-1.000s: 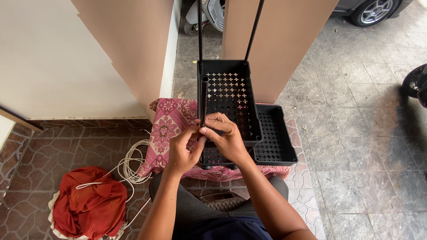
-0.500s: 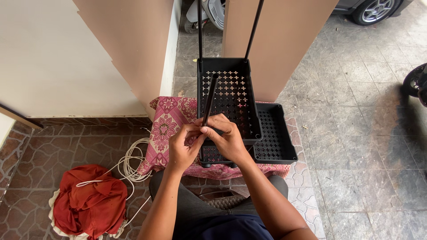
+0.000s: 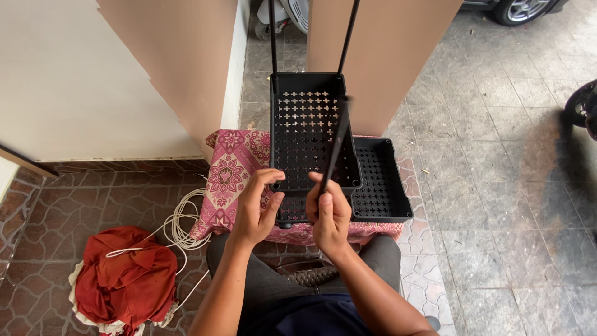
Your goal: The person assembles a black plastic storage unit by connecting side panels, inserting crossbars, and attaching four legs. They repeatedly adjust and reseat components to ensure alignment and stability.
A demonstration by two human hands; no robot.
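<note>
Gripping the lower end of a thin black rod (image 3: 336, 146), the right hand (image 3: 328, 214) is closed around it just in front of the near rim of the upper black perforated tray (image 3: 309, 118). The rod's long axis runs up and away from that hand, leaning slightly right across the tray; its far tip is blurred, so contact there cannot be confirmed. The left hand (image 3: 255, 208) sits beside the right, fingers curled loosely, apparently holding nothing, near the tray's front-left corner.
</note>
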